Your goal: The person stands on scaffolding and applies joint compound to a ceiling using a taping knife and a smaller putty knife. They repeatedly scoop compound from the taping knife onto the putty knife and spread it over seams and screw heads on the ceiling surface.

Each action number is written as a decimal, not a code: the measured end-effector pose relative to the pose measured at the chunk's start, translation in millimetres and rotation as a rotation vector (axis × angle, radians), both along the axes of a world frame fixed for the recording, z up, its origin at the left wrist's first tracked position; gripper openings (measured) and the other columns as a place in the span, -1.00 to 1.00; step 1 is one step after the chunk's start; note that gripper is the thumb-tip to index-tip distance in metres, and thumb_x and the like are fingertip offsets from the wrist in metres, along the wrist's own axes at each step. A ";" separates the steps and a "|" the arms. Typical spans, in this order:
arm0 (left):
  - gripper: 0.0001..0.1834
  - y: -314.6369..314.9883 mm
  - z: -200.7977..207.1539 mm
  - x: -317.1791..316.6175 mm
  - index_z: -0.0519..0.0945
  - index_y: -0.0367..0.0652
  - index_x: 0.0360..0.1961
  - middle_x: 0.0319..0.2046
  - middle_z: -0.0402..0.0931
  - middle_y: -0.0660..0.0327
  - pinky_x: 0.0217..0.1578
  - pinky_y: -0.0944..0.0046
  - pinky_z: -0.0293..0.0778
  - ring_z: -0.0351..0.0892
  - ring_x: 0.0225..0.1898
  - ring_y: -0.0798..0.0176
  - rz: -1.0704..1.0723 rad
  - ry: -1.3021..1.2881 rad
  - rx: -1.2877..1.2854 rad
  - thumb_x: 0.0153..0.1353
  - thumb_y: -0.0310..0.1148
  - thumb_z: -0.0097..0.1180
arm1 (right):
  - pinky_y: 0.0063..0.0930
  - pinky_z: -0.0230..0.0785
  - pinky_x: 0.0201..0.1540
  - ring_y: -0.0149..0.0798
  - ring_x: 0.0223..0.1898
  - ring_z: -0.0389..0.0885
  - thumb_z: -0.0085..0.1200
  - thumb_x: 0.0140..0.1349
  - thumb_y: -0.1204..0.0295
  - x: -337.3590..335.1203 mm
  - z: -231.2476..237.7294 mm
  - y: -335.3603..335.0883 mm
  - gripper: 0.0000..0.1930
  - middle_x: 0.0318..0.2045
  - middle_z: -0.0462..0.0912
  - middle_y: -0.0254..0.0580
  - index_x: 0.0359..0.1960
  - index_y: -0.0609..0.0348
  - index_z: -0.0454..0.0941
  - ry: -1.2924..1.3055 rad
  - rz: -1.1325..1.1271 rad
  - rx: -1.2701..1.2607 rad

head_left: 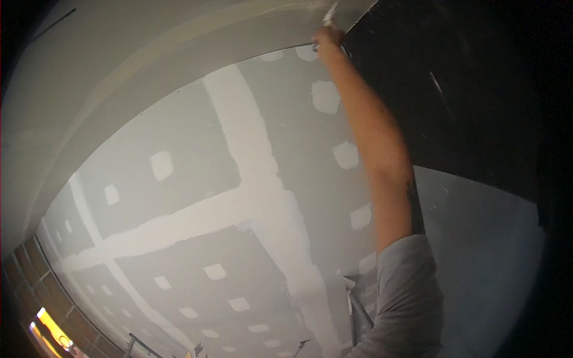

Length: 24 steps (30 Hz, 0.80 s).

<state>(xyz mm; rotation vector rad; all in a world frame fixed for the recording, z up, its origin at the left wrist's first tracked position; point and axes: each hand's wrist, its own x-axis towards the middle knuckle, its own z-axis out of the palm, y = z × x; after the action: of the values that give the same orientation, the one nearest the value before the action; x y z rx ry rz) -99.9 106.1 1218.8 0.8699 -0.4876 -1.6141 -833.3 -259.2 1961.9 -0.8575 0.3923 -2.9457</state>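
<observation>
My right arm, in a grey short sleeve, reaches up to the top of the view. At its end my right hand is closed around a slim, whitish tool, small and too blurred to name its kind. The tool points up at the pale overhead surface, close to the corner where that surface meets the drywall and a dark panel. Below the hand spreads grey drywall with white joint compound bands and several square white patches. My left hand is out of view.
A bluish-grey panel lies below the dark one at right. Grey poles rise near my sleeve at the bottom. At lower left are a brick wall and a glowing yellow object.
</observation>
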 end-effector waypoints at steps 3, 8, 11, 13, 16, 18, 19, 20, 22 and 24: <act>-0.52 13.9 -16.4 1.0 0.57 -0.15 -0.20 -0.53 0.52 0.25 -0.64 0.13 0.43 0.44 -0.66 0.21 0.024 0.020 -0.002 0.38 0.11 -0.02 | -0.25 0.39 -0.58 -0.18 -0.52 0.60 0.07 0.22 0.63 -46.5 24.0 28.8 -0.78 -0.45 0.61 -0.14 -0.13 0.11 0.57 0.067 0.060 -0.045; -0.43 25.8 -32.8 26.5 0.58 -0.18 -0.14 -0.45 0.57 0.17 -0.53 0.08 0.54 0.56 -0.55 0.16 -0.005 0.058 -0.021 0.35 0.19 -0.03 | -0.34 0.40 -0.56 -0.22 -0.53 0.59 -0.02 0.25 0.71 -62.8 18.5 42.0 -0.69 -0.43 0.59 -0.15 -0.03 0.16 0.59 0.215 -0.005 -0.189; -0.42 33.0 -35.5 25.9 0.58 -0.18 -0.13 -0.44 0.57 0.17 -0.52 0.08 0.54 0.57 -0.53 0.16 -0.009 0.101 -0.054 0.35 0.20 -0.03 | -0.34 0.41 -0.55 -0.24 -0.50 0.59 -0.06 0.27 0.73 -1.1 7.0 61.5 -0.60 -0.36 0.61 -0.14 0.10 0.14 0.58 0.300 0.296 -0.214; -0.41 26.0 -37.7 33.2 0.58 -0.18 -0.12 -0.43 0.58 0.16 -0.52 0.08 0.55 0.58 -0.52 0.15 -0.048 0.136 -0.088 0.35 0.20 -0.03 | -0.33 0.47 -0.49 -0.22 -0.43 0.63 0.00 0.26 0.72 20.4 32.5 49.6 -0.57 -0.22 0.65 -0.08 0.16 0.13 0.56 0.126 0.051 -0.008; -0.41 22.0 -41.6 39.4 0.58 -0.19 -0.10 -0.41 0.58 0.15 -0.51 0.07 0.56 0.59 -0.50 0.15 -0.095 0.204 -0.137 0.35 0.20 -0.04 | -0.30 0.54 -0.42 -0.18 -0.36 0.67 0.05 0.25 0.70 70.3 38.8 30.2 -0.55 -0.08 0.66 -0.03 0.18 0.13 0.55 0.176 0.217 -0.040; -0.40 25.2 -44.6 45.7 0.58 -0.19 -0.10 -0.40 0.59 0.15 -0.50 0.07 0.57 0.60 -0.49 0.14 -0.127 0.265 -0.178 0.35 0.21 -0.04 | -0.30 0.56 -0.39 -0.17 -0.32 0.69 0.07 0.25 0.68 134.7 24.5 21.2 -0.55 -0.05 0.66 -0.01 0.19 0.14 0.54 0.146 0.202 -0.059; -0.40 27.3 -47.3 49.8 0.58 -0.19 -0.09 -0.40 0.59 0.15 -0.50 0.07 0.57 0.60 -0.49 0.14 -0.170 0.313 -0.218 0.35 0.21 -0.04 | -0.31 0.58 -0.35 -0.15 -0.29 0.70 0.09 0.25 0.67 163.1 19.6 22.3 -0.55 -0.02 0.66 0.02 0.20 0.15 0.53 0.112 0.173 -0.081; -0.40 27.8 -51.6 55.8 0.58 -0.19 -0.09 -0.39 0.59 0.14 -0.50 0.07 0.57 0.61 -0.48 0.14 -0.222 0.358 -0.249 0.35 0.21 -0.04 | -0.31 0.58 -0.35 -0.15 -0.29 0.70 0.09 0.25 0.67 176.1 24.5 19.2 -0.55 -0.02 0.66 0.02 0.20 0.15 0.53 0.112 0.167 -0.086; -0.40 23.8 -54.2 63.7 0.58 -0.19 -0.08 -0.38 0.60 0.14 -0.49 0.07 0.57 0.61 -0.47 0.13 -0.209 0.336 -0.255 0.35 0.21 -0.04 | -0.32 0.60 -0.31 -0.15 -0.23 0.71 0.12 0.25 0.64 206.8 32.9 3.5 -0.51 0.00 0.65 0.03 0.25 0.14 0.48 0.132 0.209 -0.074; -0.40 13.9 -50.8 73.5 0.58 -0.19 -0.07 -0.38 0.60 0.14 -0.49 0.07 0.58 0.61 -0.47 0.13 -0.141 0.248 -0.194 0.35 0.20 -0.04 | -0.36 0.60 -0.32 -0.16 -0.22 0.72 0.15 0.24 0.64 237.3 44.7 -18.3 -0.52 -0.02 0.66 0.03 0.23 0.14 0.49 0.160 -0.031 -0.064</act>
<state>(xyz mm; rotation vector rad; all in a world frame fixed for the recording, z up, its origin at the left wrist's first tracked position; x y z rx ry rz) -26.4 120.0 1168.0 0.4916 -0.5280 -1.7426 -596.0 -277.5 2006.6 -1.1097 0.3227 -2.9414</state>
